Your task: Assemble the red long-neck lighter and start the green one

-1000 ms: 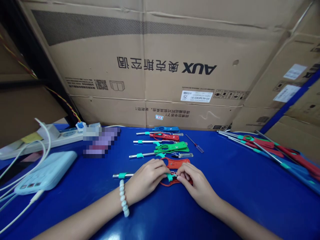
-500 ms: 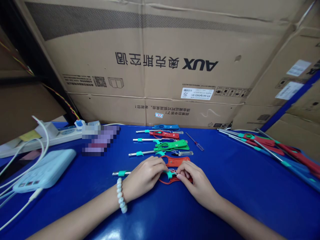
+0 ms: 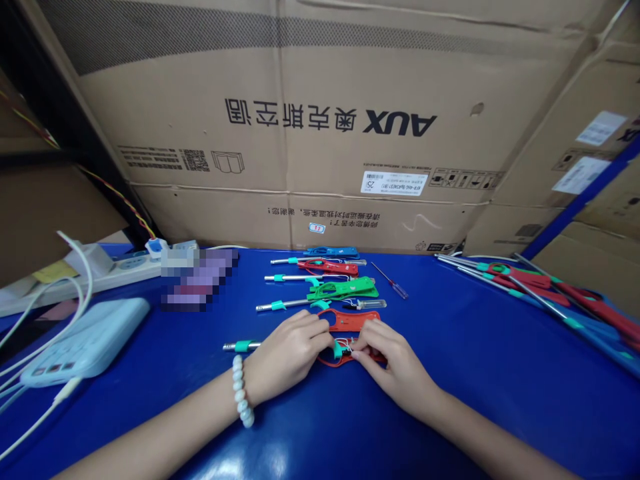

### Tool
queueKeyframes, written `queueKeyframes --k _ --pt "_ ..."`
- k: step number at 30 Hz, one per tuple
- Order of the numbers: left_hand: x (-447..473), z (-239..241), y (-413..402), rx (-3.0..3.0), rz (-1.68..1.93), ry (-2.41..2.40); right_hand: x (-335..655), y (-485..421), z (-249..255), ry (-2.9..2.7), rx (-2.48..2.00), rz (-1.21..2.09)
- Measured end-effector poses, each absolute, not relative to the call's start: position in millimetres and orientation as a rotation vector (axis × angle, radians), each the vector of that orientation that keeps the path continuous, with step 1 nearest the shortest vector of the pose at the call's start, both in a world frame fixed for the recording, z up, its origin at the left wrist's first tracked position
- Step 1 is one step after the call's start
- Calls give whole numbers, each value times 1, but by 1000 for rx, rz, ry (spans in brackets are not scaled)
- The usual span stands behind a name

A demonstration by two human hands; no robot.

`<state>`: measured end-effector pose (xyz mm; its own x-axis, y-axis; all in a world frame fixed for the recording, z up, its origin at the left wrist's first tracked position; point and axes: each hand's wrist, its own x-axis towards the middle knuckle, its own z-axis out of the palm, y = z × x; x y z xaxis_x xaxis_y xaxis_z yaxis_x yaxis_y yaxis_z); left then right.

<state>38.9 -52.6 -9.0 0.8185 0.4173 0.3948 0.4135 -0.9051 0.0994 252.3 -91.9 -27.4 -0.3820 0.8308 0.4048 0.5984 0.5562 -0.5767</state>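
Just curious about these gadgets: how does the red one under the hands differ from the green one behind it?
The red tool is gripped by the left hand and right hand; the green tool lies untouched. The red tool sits nearer the person, the green tool farther back. Both have a metal tube with a teal collar pointing left.

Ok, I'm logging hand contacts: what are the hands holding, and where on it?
The red-handled tool: left hand grips where handle meets metal tube, right hand pinches beside its teal trigger.
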Motion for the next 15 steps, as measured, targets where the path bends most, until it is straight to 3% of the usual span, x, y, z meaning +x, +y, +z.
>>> queueKeyframes --k 8,15 --pt "42 -8 -57 3184 618 637 251 -96 -28 -2280 -1139 141" --pt "46 -7 -63 3111 685 719 251 -97 -28 -2282 -1139 133"
